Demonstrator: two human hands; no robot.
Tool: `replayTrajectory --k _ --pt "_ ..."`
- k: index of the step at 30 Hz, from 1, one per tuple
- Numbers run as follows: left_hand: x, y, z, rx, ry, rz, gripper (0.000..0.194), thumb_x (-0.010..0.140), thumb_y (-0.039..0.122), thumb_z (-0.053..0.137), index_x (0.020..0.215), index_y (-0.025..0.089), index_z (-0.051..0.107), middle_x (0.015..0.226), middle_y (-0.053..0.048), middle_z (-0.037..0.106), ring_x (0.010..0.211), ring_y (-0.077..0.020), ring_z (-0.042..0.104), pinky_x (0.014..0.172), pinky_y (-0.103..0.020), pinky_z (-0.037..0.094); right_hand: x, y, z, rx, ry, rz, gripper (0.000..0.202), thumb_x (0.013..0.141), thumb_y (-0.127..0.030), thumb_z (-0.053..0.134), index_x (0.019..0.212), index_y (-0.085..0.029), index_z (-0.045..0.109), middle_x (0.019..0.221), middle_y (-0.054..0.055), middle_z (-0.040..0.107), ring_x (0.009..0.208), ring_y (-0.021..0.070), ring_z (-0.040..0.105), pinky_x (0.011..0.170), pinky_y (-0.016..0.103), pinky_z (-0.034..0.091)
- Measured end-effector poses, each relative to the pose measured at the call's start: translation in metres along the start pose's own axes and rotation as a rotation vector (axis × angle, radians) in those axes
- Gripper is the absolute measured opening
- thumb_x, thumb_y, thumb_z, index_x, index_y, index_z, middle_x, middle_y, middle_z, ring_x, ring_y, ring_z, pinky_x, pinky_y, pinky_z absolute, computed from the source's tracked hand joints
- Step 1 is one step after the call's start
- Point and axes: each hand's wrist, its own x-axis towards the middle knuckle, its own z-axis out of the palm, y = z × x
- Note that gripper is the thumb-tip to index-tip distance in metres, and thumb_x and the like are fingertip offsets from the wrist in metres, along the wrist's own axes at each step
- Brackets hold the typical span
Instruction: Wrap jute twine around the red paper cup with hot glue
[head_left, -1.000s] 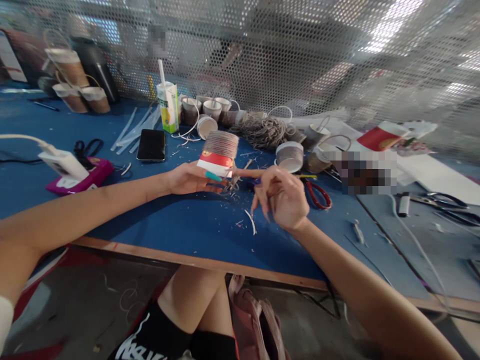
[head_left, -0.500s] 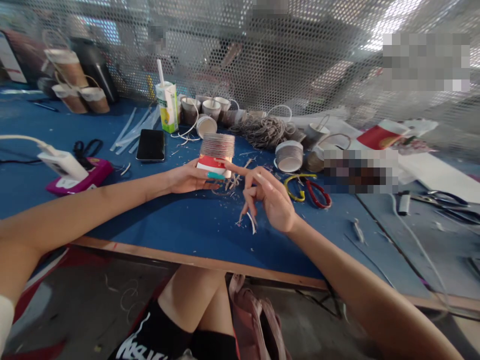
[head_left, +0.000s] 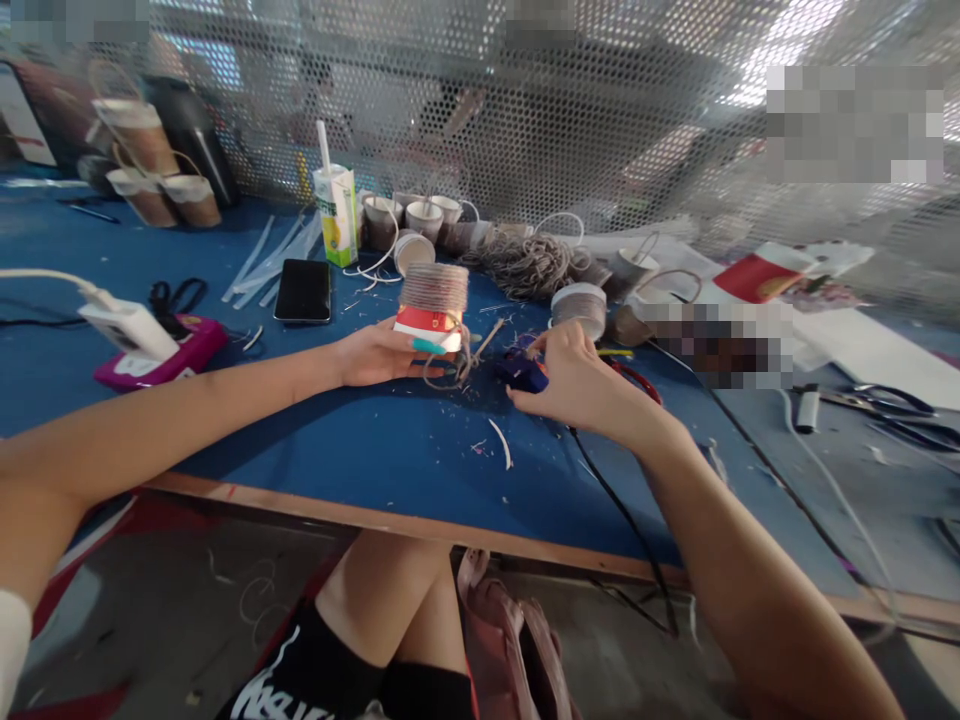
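While our left hand [head_left: 379,357] keeps its grip closed on the twine-wrapped cup [head_left: 433,291], our right hand [head_left: 579,378] has left it.
0.5 s ago, 1 right finger reached across the cup's red band; now that thumb and fingers bracket a dark blue tool [head_left: 523,371] beside the cup, how firmly we cannot tell. Our cup stays over the table [head_left: 337,440].

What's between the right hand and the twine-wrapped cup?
Head view: a dark blue object at the right hand, then loose twine strands beside the twine-wrapped cup.
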Motion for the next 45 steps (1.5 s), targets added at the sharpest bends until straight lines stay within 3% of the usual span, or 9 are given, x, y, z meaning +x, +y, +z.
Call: replayTrajectory --k 4,9,15,18,21,24,27,31,45 --pt "0.000 0.000 -0.003 -0.033 -0.004 0.022 0.054 0.072 0.025 0.088 0.124 0.023 0.071 0.123 -0.009 0.080 0.121 -0.0303 0.073 0.109 -0.049 0.054 0.000 -0.001 0.008 -0.153 -0.070 0.058 0.055 0.069 -0.025 0.070 0.117 -0.007 0.054 0.126 0.027 0.054 0.124 0.0474 0.055 0.095 0.055 0.053" --pt "-0.001 -0.001 -0.003 -0.077 0.002 0.028 0.051 0.072 0.022 0.088 0.121 0.022 0.073 0.117 -0.007 0.081 0.114 -0.0279 0.075 0.105 -0.045 0.056 -0.001 -0.007 0.014 -0.241 -0.018 0.197 0.071 0.071 -0.034 0.076 0.126 0.004 0.052 0.129 0.037 0.054 0.123 0.0529 0.055 0.092 0.059 0.052" --pt "0.000 -0.002 -0.005 -0.072 -0.003 0.024 0.051 0.074 0.023 0.086 0.123 0.021 0.073 0.118 -0.008 0.081 0.115 -0.0288 0.074 0.109 -0.049 0.053 0.002 -0.001 0.005 -0.222 -0.106 0.135 0.028 0.079 -0.029 0.069 0.098 -0.008 0.069 0.095 0.024 0.069 0.103 0.0444 0.069 0.083 0.051 0.056" --pt "0.000 -0.002 -0.005 -0.049 -0.005 0.033 0.051 0.073 0.025 0.086 0.122 0.021 0.073 0.117 -0.009 0.081 0.116 -0.0299 0.075 0.109 -0.050 0.053 0.006 0.002 0.005 0.046 0.061 0.146 0.009 0.076 -0.026 0.068 0.078 -0.018 0.065 0.070 0.014 0.065 0.083 0.0362 0.070 0.071 0.045 0.056" --pt "0.000 -0.002 -0.005 -0.030 -0.002 0.029 0.055 0.073 0.027 0.086 0.125 0.022 0.072 0.120 -0.010 0.080 0.119 -0.0302 0.074 0.110 -0.049 0.053 0.005 -0.003 0.006 0.578 0.218 0.091 0.008 0.073 -0.026 0.067 0.068 -0.023 0.061 0.055 0.005 0.062 0.060 0.0254 0.065 0.056 0.037 0.054" --pt "-0.001 -0.001 -0.004 -0.030 0.013 0.017 0.057 0.073 0.028 0.087 0.128 0.022 0.071 0.126 -0.011 0.078 0.121 -0.0306 0.073 0.110 -0.049 0.052 -0.002 -0.012 0.002 1.101 0.189 0.010 0.017 0.073 -0.032 0.070 0.062 -0.023 0.061 0.044 0.000 0.056 0.037 0.0178 0.054 0.038 0.032 0.046" --pt "-0.001 0.001 -0.002 -0.034 0.010 0.003 0.057 0.073 0.028 0.088 0.128 0.023 0.072 0.129 -0.010 0.078 0.120 -0.0295 0.072 0.108 -0.047 0.053 -0.008 -0.016 -0.003 1.312 0.114 -0.095 0.025 0.072 -0.045 0.072 0.062 -0.023 0.065 0.042 0.000 0.056 0.031 0.0163 0.050 0.030 0.031 0.041" --pt "-0.001 0.002 0.003 -0.041 0.019 0.001 0.054 0.070 0.030 0.091 0.121 0.024 0.076 0.124 -0.007 0.079 0.115 -0.0264 0.073 0.101 -0.041 0.056 -0.013 -0.013 0.000 1.293 0.021 -0.150 0.039 0.075 -0.056 0.080 0.060 -0.022 0.066 0.042 -0.001 0.057 0.028 0.0141 0.046 0.027 0.031 0.041" --pt "0.001 -0.001 0.001 -0.041 -0.015 0.014 0.053 0.069 0.031 0.093 0.120 0.024 0.077 0.119 -0.007 0.081 0.112 -0.0263 0.074 0.100 -0.042 0.057 -0.015 -0.018 0.012 1.139 0.018 0.000 0.040 0.077 -0.047 0.086 0.058 -0.020 0.065 0.037 -0.004 0.050 0.028 0.0108 0.045 0.026 0.025 0.043"
